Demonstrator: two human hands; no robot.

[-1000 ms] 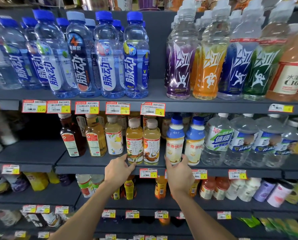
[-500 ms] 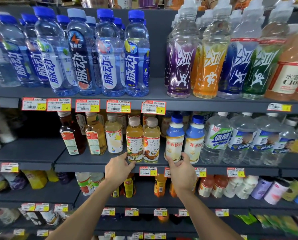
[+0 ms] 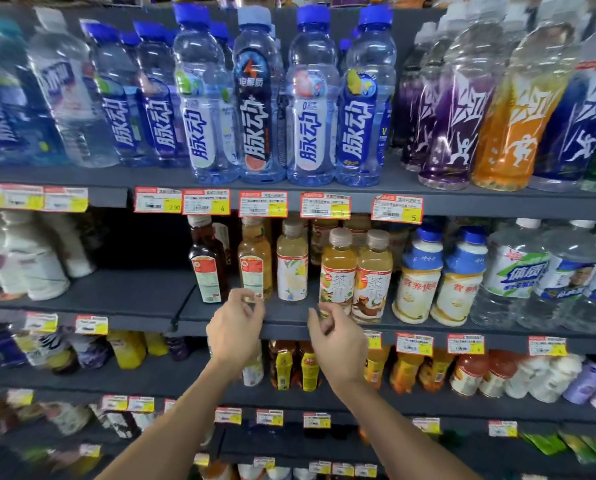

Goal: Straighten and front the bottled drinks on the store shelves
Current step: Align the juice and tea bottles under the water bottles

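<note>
Bottled drinks: two yellow tea bottles (image 3: 338, 268) and (image 3: 372, 271) stand upright, side by side, at the front edge of the middle shelf (image 3: 144, 296).
Neighbours: amber bottle (image 3: 255, 261) and dark bottle (image 3: 208, 261) to the left, set further back; blue-capped milk drinks (image 3: 419, 275) to the right.
Left hand (image 3: 236, 327): grip released, fingers curled loosely, just in front of the amber bottle's base.
Right hand (image 3: 338, 336): grip released, fingertips near the left tea bottle's base; contact unclear.
Above: blue-capped water bottles (image 3: 310, 98) on the upper shelf.

A: Blue-capped bottles (image 3: 310, 98): clear glossy plastic, shiny film labels.
B: Shelf (image 3: 144, 296): matt dark grey, smooth. Price tags (image 3: 327, 205): paper. Tea bottles (image 3: 338, 271): translucent plastic, glossy wraps.
</note>
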